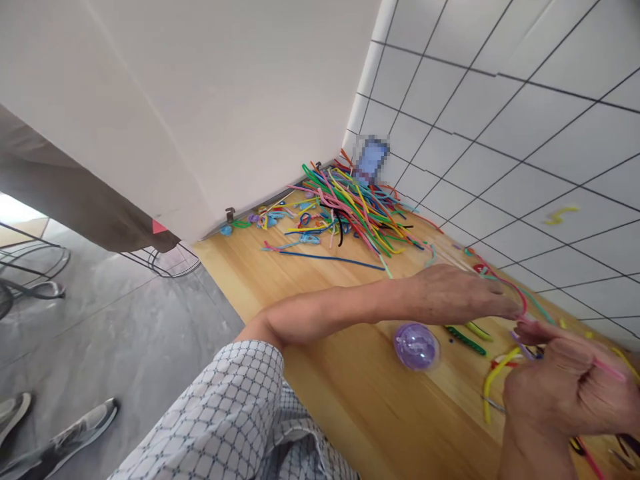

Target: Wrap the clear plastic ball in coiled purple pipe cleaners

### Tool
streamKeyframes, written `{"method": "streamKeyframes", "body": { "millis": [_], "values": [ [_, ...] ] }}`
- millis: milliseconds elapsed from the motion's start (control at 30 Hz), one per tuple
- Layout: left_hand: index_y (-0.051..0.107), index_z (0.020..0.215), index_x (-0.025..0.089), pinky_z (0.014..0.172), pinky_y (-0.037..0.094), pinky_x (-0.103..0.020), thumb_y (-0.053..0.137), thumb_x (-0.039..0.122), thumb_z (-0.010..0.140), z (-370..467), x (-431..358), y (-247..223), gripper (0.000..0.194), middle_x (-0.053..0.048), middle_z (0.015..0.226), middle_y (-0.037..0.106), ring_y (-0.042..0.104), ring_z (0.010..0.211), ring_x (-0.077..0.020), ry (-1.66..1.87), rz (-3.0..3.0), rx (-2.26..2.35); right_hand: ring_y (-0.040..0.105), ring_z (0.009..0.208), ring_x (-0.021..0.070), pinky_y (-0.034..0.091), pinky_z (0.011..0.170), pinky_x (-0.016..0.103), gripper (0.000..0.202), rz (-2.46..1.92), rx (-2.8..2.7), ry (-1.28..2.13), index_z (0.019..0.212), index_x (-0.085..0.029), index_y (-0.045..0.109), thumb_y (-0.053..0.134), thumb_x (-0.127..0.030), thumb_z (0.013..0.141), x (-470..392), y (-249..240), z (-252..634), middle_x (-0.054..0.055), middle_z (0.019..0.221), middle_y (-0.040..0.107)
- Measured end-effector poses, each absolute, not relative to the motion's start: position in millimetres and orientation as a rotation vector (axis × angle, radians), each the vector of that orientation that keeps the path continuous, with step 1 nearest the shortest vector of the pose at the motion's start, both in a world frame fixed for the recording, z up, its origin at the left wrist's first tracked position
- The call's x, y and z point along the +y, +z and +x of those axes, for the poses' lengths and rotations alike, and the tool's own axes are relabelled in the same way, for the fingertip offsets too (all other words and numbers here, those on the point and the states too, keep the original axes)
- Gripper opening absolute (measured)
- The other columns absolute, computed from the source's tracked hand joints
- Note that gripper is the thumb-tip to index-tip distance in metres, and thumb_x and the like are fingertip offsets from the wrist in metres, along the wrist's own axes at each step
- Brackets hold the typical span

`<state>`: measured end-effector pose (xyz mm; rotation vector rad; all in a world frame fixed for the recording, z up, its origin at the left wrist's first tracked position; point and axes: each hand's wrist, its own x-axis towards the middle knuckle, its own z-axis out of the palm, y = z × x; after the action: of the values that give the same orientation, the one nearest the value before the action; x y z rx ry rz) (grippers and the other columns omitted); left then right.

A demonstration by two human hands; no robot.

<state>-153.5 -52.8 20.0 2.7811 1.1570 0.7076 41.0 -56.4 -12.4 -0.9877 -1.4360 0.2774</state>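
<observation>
A pink pipe cleaner (pixel 610 370) runs between my two hands at the right side of the table. My left hand (pixel 457 295) reaches across with its fingers pinched on one part of it. Close by, my right hand (pixel 565 387) has its fingers closed on the same strand, and a pink end shows past the knuckles. Below my left wrist sits a clear ball (pixel 417 347) with purple inside. A dark green pipe cleaner piece (pixel 466 340) lies between the ball and my right hand. Beside that hand curves a yellow pipe cleaner (pixel 487 383).
A big pile of coloured pipe cleaners (pixel 355 207) fills the table's far corner, with a blurred phone (pixel 373 160) against the tiled wall (pixel 450 113). A white partition (pixel 225 100) borders the left. Another person's shoes (pixel 83 427) stand on the grey floor.
</observation>
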Motion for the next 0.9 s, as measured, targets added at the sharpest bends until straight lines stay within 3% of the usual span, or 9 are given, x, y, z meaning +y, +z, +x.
{"method": "streamKeyframes", "body": {
  "millis": [133,267,400,500,633,767,900],
  "values": [
    [0.073,0.14,0.031,0.063,0.055,-0.033,0.045,0.017,0.112,-153,-47,14,0.041,-0.008,0.115,0.082,0.078,0.097,-0.0228,0.686,2.758,1.189,0.056,0.047,0.0208,0.05,0.058,0.042,0.026,-0.829,-1.286,0.167,0.065,-0.02,0.077,0.062,-0.036,0.08,-49,-7,40,0.002,0.053,0.061],
    [0.072,0.142,0.031,0.067,0.056,-0.035,0.044,0.019,0.112,-154,-45,5,0.043,-0.01,0.109,0.08,0.077,0.095,-0.0258,0.686,2.745,1.218,0.058,0.049,0.0194,0.052,0.06,0.04,0.026,-0.829,-1.261,0.229,0.067,-0.018,0.076,0.068,-0.039,0.082,-50,-2,36,0.001,0.056,0.064],
    [0.07,0.142,0.032,0.068,0.053,-0.031,0.05,0.019,0.11,-157,-40,-4,0.041,-0.008,0.109,0.076,0.075,0.095,-0.0237,0.729,2.731,1.269,0.053,0.042,0.0164,0.051,0.054,0.036,0.029,-0.823,-1.173,0.283,0.065,-0.02,0.069,0.07,-0.043,0.083,-50,5,37,-0.003,0.05,0.057],
    [0.071,0.139,0.03,0.071,0.053,-0.032,0.052,0.016,0.106,-175,-28,-3,0.04,-0.009,0.113,0.073,0.073,0.097,-0.0249,0.789,2.678,1.418,0.057,0.045,0.0165,0.049,0.05,0.033,0.03,-0.773,-1.149,0.419,0.082,-0.019,0.071,0.08,-0.048,0.08,-47,7,40,-0.003,0.058,0.065],
    [0.073,0.135,0.025,0.088,0.055,-0.038,0.046,0.016,0.108,-233,-6,4,0.039,-0.011,0.124,0.069,0.07,0.104,-0.0279,0.976,2.336,1.874,0.066,0.059,0.0148,0.052,0.055,0.03,0.048,-0.809,-1.224,0.656,0.115,-0.016,0.073,0.09,-0.041,0.078,-48,0,39,0.002,0.086,0.079],
    [0.063,0.15,0.022,0.116,0.048,-0.046,0.055,0.005,0.1,-293,12,-5,0.053,-0.016,0.151,0.059,0.063,0.131,-0.0312,1.069,2.131,2.208,0.068,0.069,0.0137,0.055,0.062,0.029,0.035,-0.899,-1.324,0.721,0.111,-0.016,0.076,0.086,-0.037,0.086,-53,-6,36,0.005,0.092,0.079],
    [0.069,0.143,0.016,0.117,0.051,-0.048,0.06,0.013,0.099,-324,25,-29,0.045,-0.018,0.139,0.069,0.065,0.129,-0.0315,0.911,2.226,2.235,0.068,0.069,0.0135,0.056,0.062,0.028,0.028,-0.909,-1.375,0.74,0.106,-0.018,0.079,0.085,-0.038,0.088,-54,-6,37,0.005,0.091,0.079]
  ]
}}
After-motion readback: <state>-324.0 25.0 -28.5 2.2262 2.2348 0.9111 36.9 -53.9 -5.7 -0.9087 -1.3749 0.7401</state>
